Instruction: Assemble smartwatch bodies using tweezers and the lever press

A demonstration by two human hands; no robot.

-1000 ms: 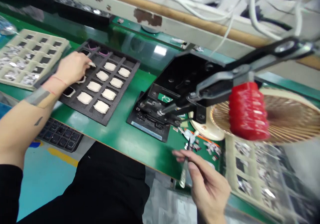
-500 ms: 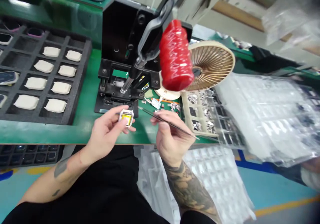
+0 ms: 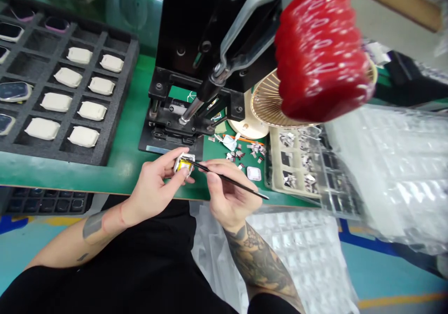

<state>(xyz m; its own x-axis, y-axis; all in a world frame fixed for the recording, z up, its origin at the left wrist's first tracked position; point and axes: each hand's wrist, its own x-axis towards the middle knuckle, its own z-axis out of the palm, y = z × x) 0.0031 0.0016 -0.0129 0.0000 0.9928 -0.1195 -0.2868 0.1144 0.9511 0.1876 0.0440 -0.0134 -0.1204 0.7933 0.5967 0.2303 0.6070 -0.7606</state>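
Note:
Between the thumb and fingers of my left hand (image 3: 157,178) is a small white watch case (image 3: 184,165), its inside with a yellow part facing up. My right hand (image 3: 233,192) grips dark tweezers (image 3: 238,183) like a pen. Their tips reach into the upper part of the case; whether they pinch anything there is too small to tell. Both hands are above the green bench edge, just in front of a black lever press (image 3: 185,118). Small parts (image 3: 257,149) and a loose whitish square case piece (image 3: 254,173) lie right of my right hand.
The press's red handle (image 3: 322,57) hangs large over the bench. To the left is a grey foam tray (image 3: 119,104) with several white cases and dark watches. A beige parts box (image 3: 276,164), a fan (image 3: 269,99) and plastic bags (image 3: 392,174) stand right.
The tweezers, held apart from the watch case before, now have their tips inside it. My right hand has moved left, and the head view has come closer to the press.

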